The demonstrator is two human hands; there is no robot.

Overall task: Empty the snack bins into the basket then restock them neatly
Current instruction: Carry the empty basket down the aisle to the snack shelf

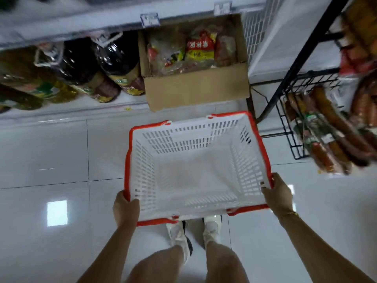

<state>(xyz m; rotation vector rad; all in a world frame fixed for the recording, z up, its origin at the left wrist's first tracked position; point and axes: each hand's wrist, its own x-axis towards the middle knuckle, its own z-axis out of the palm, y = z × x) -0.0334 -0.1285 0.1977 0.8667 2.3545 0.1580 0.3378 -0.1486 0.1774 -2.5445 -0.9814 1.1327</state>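
Left hand [125,209] and right hand [279,196] each gripped a near corner of the white, red-rimmed basket [195,180], fingers curled over its rim.

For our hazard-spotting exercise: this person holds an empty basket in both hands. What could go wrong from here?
With left hand and right hand both gripping the basket, none is free for snack packets in the cardboard box; reaching one-handed might tip it. Swinging right could knock the overhanging sausage packs.
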